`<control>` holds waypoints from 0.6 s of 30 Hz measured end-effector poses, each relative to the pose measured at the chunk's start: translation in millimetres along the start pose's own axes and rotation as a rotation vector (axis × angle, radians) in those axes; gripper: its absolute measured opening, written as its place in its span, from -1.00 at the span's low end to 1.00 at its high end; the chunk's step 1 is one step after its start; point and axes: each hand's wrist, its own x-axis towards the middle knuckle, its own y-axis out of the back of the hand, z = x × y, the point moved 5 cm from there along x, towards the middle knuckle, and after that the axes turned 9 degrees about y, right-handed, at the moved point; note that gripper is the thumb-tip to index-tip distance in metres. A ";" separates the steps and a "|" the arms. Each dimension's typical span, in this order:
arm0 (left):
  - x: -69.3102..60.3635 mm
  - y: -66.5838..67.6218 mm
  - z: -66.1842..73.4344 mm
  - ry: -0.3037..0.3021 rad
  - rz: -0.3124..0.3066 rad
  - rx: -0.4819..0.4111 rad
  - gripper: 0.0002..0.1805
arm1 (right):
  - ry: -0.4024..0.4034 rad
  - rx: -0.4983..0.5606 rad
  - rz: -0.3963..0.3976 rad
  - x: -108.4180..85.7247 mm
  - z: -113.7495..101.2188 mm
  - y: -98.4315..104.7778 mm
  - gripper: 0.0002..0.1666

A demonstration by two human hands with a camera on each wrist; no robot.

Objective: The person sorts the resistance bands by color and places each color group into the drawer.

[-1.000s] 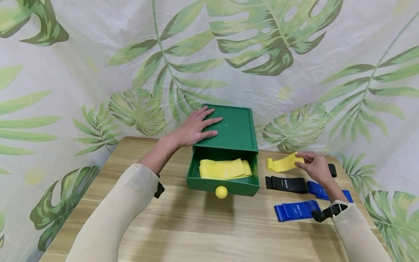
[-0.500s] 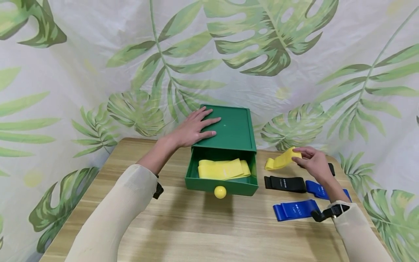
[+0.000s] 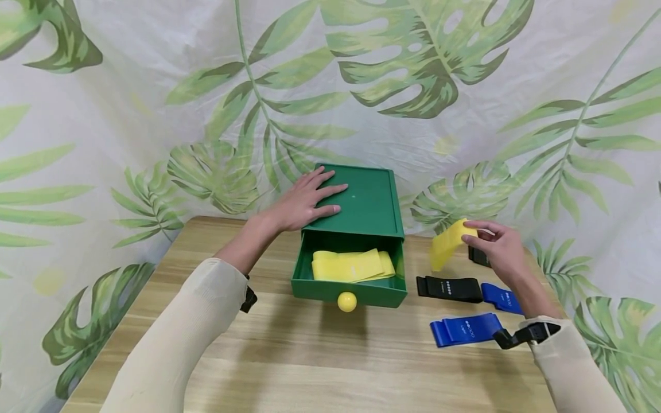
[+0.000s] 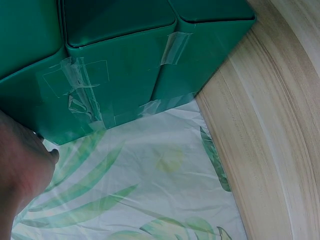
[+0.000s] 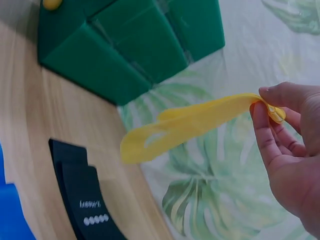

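Observation:
My left hand [image 3: 308, 201] rests with spread fingers on top of the green drawer box [image 3: 369, 201]. Its drawer [image 3: 315, 287] with a yellow ball knob [image 3: 347, 302] is pulled out, and yellow resistance bands [image 3: 351, 267] lie inside. To the right of the box, my right hand [image 3: 498, 246] pinches one end of another yellow resistance band [image 3: 446, 244], which hangs down above the table. In the right wrist view this yellow band [image 5: 195, 122] is held between thumb and fingers. The left wrist view shows the box's taped side [image 4: 120, 85] and part of my left hand [image 4: 25, 165].
On the wooden table [image 3: 289, 355], a black band [image 3: 449, 288] lies right of the drawer. Blue bands lie nearer, one in front [image 3: 465, 330] and another blue band [image 3: 501, 298] partly under my right wrist. A further black band [image 3: 479, 256] is behind my right hand. A leaf-print cloth [image 3: 361, 86] hangs behind.
My right hand has lifted the yellow band off the table, so its far end no longer lies flat. The left hand has stayed on the box.

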 end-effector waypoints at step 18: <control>0.0 -0.2 -0.5 -0.006 0.005 0.008 -0.32 | 0.113 0.444 -0.030 -7.0 -79.6 -11.6 -0.68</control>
